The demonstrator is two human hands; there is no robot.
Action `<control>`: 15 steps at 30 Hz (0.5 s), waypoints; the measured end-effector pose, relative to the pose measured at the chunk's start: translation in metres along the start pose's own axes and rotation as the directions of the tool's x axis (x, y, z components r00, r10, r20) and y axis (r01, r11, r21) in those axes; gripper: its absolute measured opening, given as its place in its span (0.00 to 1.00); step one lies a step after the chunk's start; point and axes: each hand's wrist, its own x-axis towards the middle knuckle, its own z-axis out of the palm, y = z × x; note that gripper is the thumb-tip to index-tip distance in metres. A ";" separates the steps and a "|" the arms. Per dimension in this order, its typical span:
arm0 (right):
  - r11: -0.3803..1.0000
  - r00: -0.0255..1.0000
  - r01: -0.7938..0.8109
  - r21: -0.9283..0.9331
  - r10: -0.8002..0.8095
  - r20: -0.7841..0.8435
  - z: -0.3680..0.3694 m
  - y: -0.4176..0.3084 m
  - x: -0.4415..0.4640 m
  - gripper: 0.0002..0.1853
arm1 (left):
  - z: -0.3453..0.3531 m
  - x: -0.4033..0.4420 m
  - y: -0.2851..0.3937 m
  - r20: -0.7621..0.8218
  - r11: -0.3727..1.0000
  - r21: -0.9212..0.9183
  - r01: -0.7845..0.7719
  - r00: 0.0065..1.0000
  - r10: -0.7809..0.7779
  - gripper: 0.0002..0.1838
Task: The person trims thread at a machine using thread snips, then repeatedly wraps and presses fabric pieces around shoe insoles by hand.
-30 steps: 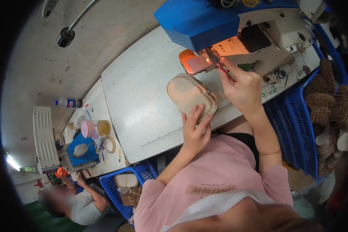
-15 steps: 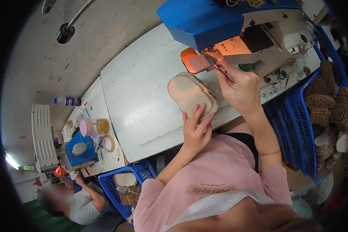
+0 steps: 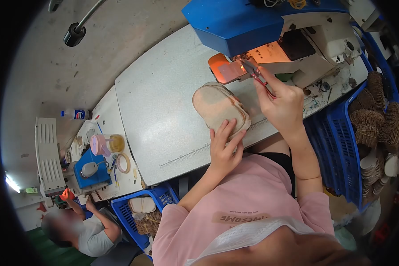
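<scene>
Beige insoles (image 3: 215, 104) lie in a small stack on the white machine table. My left hand (image 3: 226, 148) rests on the near end of the stack, its fingers stretched out over the top piece. Gripped in my right hand (image 3: 283, 104) is a pair of small red-handled snips (image 3: 265, 85), with the grey jaws pointing at the sewing machine's needle area. Their tips are beside the lit orange plate (image 3: 219, 66) under the blue machine head (image 3: 235, 29). I cannot make out whether the tips touch a thread.
Blue crates (image 3: 341, 150) with bundled brown pieces stand at the right. Another blue crate (image 3: 131, 221) holds more insoles at lower left. A co-worker (image 3: 91, 226) sits at a second machine on the left, near a pink cup (image 3: 97, 145) and tape roll (image 3: 123, 163).
My right hand has shifted slightly right and down, and the snips' jaws now show more clearly by the needle area. My left hand and the insoles have stayed in place.
</scene>
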 end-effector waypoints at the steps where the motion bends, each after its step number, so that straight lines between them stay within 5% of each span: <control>1: 1.000 1.000 -0.006 -0.008 0.006 -0.002 0.000 0.001 0.000 0.13 | 0.000 0.000 0.000 0.001 1.000 0.003 -0.002 1.000 0.002 0.20; 15: 0.999 0.998 -0.035 -0.001 0.034 -0.043 -0.010 0.007 -0.001 0.12 | -0.001 0.000 -0.001 -0.001 1.000 0.022 -0.012 1.000 0.012 0.22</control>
